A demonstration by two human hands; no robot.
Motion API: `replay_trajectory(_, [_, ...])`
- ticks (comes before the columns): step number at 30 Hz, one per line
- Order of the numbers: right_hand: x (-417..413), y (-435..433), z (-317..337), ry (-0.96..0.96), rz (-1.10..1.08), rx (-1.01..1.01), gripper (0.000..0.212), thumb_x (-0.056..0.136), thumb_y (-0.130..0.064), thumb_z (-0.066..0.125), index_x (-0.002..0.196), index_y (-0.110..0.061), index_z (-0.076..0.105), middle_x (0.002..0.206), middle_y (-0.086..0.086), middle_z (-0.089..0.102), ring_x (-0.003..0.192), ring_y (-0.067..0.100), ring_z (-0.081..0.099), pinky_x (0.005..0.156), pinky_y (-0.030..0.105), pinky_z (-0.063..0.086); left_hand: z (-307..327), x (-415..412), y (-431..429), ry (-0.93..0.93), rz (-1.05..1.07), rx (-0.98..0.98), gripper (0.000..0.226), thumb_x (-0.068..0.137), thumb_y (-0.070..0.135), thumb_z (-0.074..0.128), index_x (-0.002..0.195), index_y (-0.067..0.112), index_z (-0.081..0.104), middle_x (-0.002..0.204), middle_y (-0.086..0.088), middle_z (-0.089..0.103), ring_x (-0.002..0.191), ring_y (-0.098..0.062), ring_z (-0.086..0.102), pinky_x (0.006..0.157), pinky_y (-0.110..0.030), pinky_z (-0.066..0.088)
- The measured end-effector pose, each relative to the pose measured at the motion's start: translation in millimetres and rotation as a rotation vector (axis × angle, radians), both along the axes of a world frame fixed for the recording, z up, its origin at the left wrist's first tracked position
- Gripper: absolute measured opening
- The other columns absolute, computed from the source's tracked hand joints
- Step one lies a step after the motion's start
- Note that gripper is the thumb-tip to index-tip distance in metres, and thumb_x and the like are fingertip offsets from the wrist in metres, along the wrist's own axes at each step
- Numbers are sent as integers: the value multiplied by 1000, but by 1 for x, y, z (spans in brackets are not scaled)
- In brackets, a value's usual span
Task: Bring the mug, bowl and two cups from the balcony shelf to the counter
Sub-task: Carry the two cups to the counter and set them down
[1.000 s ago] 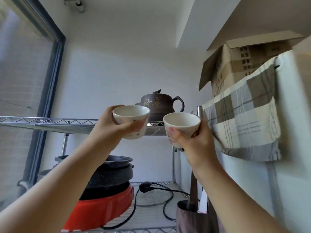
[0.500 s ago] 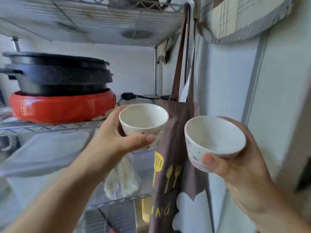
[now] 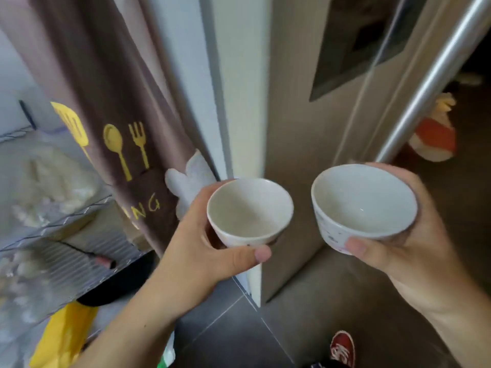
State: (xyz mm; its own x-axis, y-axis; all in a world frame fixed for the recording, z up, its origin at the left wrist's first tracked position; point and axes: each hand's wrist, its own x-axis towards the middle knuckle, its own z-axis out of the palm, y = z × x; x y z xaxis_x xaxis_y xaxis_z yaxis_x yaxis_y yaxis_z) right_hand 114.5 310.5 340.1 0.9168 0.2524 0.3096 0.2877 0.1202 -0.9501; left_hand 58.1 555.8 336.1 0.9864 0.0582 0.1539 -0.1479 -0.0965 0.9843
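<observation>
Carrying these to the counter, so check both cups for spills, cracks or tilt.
Nothing stands out. The left hand holds one cup and the right hand the other cup; both look empty, roughly upright and uncracked.

open: dark tiled floor (image 3: 233,322) at 6 o'clock, bare between the arms | 9 o'clock: wire shelf (image 3: 66,221) loaded with bags | 11 o'clock: hanging brown apron (image 3: 111,107) | 12 o'clock: white wall edge (image 3: 239,102), just beyond both cups | 1–2 o'clock: steel fridge door (image 3: 305,128), long handle (image 3: 430,83)
</observation>
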Motion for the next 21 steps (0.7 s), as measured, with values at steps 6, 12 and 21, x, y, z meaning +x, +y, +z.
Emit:
replay_trajectory(6, [-5, -116, -38, 157, -267, -139, 86, 37, -25, 90, 110, -51, 56, 111, -30, 64, 104, -9, 61, 73, 7, 52, -38, 54, -110, 144, -174, 30, 74, 55, 31, 88, 121, 33, 56, 115, 8, 68, 105, -8, 65, 78, -13, 50])
replay_trajectory(12, [-5, -236, -82, 362, -526, -236, 83, 39, -43, 84, 113, -53, 49, 106, -41, 59, 102, -15, 56, 66, -2, 47, -80, 120, -236, 258, -334, 44, 75, 51, 33, 90, 116, 43, 56, 115, 6, 68, 106, -13, 65, 77, -21, 54])
replay_trajectory(21, [-8, -389, -132, 499, -829, -276, 85, 47, -40, 83, 120, -53, 40, 105, -46, 51, 104, -12, 52, 81, 16, 45, -108, 191, -407, 172, -486, 243, 79, 56, 42, 88, 121, 42, 45, 112, 32, 56, 112, 2, 54, 77, -8, 50])
